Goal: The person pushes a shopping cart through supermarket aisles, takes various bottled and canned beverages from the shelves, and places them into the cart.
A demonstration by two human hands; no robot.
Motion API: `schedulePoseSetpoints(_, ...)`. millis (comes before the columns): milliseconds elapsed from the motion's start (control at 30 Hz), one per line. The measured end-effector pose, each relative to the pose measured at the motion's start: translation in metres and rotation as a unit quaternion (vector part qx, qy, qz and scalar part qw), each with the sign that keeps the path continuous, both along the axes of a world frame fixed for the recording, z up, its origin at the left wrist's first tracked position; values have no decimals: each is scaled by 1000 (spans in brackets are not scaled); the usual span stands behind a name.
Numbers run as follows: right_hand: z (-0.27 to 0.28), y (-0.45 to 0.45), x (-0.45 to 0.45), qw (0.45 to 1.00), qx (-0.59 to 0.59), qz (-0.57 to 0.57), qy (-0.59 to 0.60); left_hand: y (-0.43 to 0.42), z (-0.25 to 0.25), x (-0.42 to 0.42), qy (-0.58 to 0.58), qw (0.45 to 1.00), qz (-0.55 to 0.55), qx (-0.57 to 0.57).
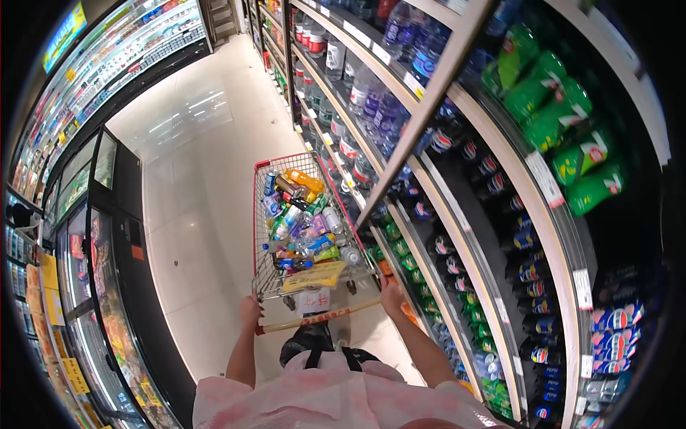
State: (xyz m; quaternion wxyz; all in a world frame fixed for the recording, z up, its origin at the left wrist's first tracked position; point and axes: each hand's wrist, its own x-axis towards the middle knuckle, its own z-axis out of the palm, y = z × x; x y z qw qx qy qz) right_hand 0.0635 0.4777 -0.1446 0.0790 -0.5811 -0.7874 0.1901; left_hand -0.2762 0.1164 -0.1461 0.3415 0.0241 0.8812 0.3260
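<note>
A shopping cart of wire mesh with red edging stands in front of me. Several drinks fill its basket, among them an orange bottle, a dark blue bottle and green ones. A yellow sign sits at its near end, above the handlebar with red lettering. My left hand is closed on the cart's near left corner, by the handlebar's end. On the near right corner, my right hand is closed as well. The fingers of both hands are partly hidden.
Tall drink shelves run close along the right, with green bottles above and dark Pepsi bottles lower down. Glass-door freezers line the left. A lit refrigerated display stands farther back. Pale tiled floor stretches ahead.
</note>
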Motion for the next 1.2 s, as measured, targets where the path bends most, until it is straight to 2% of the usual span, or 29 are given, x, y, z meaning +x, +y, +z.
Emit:
schedulePoseSetpoints(200,-21,54,-89,997,-71,0,-37,43,2,-91,22,999,-17,-22)
schedulePoseSetpoints(233,-31,64,-102,997,-70,8,-18,48,-6,-108,28,998,-38,-48)
schedulePoseSetpoints(267,-38,73,-113,998,-67,13,2,58,12,-119,41,997,-49,-42)
schedulePoseSetpoints(333,-24,87,-145,992,-115,13,49,71,3,-155,22,996,-62,-57)
schedulePoseSetpoints(400,-20,101,-175,987,-119,12,105,84,-1,-187,5,999,-33,-24)
schedulePoseSetpoints(467,-70,122,-188,974,-172,18,144,102,-3,-219,0,1000,-21,-7)
schedulePoseSetpoints(533,-19,117,-210,876,-348,-56,328,109,-8,-250,9,1000,-22,-12)
schedulePoseSetpoints(567,-7,112,-214,859,-351,-50,369,113,-12,-267,-3,1000,-19,8)
schedulePoseSetpoints(633,-6,99,-196,863,-340,-35,372,123,-22,-302,-28,998,-12,47)
schedulePoseSetpoints(700,-23,75,-150,934,-223,40,274,140,-25,-331,-28,998,13,58)
schedulePoseSetpoints(733,-26,50,-124,931,-238,-6,276,149,-25,-345,-29,997,21,64)
schedulePoseSetpoints(767,-35,31,-92,932,-349,-51,86,154,-28,-359,-34,997,27,68)
schedulePoseSetpoints(800,0,5,-81,855,-486,-153,95,161,-33,-374,-40,996,32,71)
schedulePoseSetpoints(833,-30,-28,-53,844,-526,-103,22,168,-35,-387,-46,995,39,74)
schedulePoseSetpoints(900,-27,-63,-46,783,-607,-134,-34,184,-37,-413,-37,996,37,67)
schedulePoseSetpoints(967,-21,-64,-73,761,-625,-170,-32,194,-44,-443,-40,995,18,87)
schedulePoseSetpoints(1033,-25,-46,-117,768,-610,-193,3,205,-48,-465,-32,992,11,118)
schedulePoseSetpoints(1100,-39,-13,-175,796,-571,-194,62,212,-42,-495,-32,990,-44,128)
schedulePoseSetpoints(1200,-52,67,-287,849,-465,-171,185,229,-44,-542,-72,992,-59,83)
